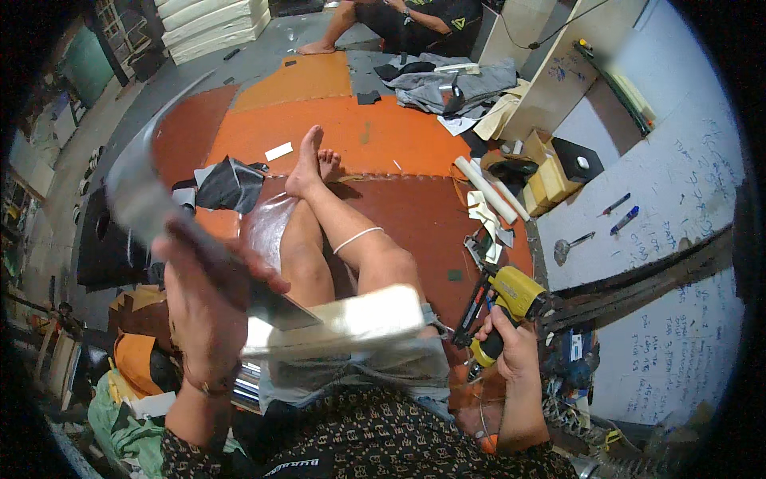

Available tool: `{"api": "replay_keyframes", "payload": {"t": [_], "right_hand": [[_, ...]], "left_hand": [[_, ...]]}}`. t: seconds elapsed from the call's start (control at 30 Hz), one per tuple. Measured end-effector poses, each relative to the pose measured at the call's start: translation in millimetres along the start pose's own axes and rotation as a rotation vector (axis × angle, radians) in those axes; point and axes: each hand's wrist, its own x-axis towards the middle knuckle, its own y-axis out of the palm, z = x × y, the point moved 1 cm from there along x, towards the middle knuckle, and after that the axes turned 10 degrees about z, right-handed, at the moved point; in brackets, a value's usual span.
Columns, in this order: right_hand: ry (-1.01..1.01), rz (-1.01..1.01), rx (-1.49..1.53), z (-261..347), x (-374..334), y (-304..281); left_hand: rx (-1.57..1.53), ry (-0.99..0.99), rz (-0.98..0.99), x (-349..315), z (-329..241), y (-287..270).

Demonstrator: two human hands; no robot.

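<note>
My left hand (201, 319), blurred by motion, is closed round a long dark grey strip (142, 184) that looks like leather or vinyl. One end of the strip curves up and away to the far left; the other runs down onto a pale block (371, 321). That block lies across my lap, above my denim shorts, its top bright with glare; whether it is wood or foam I cannot tell. At the right, my right hand (515, 347) grips the black handle of a yellow and black staple gun (517, 291). The gun is apart from the block, its nose tilted to the left.
Orange and brown sheeting (399, 132) covers the floor around my outstretched legs. Black scraps (231, 184) lie left of my feet. White rolls (491, 191) and a yellow foam block (550, 176) stand right. Another person (415, 24) sits at the back beside grey cloth (479, 84).
</note>
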Motion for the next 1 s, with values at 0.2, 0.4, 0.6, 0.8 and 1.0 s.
{"api": "replay_keyframes", "payload": {"t": [0.2, 0.4, 0.6, 0.8, 1.0], "right_hand": [[-0.059, 0.031, -0.380, 11.0, -33.7, -26.2], [-0.055, 0.203, -0.635, 26.8, -54.2, -14.9], [0.122, 0.591, -1.075, 20.4, -21.2, -13.7], [0.103, 0.462, -1.059, 11.2, -1.1, 2.8], [-0.022, 0.515, -0.791, 2.7, 20.2, 5.3]], "left_hand": [[0.240, 0.047, 0.304, 32.6, 16.2, 55.9], [0.367, 0.253, 0.644, 37.2, 79.8, 70.6], [0.441, 0.253, 0.789, 33.8, 89.6, 89.1], [0.327, 0.218, 0.709, 33.6, 97.2, 81.7], [0.267, 0.281, 0.727, 38.5, 104.3, 82.9]]}}
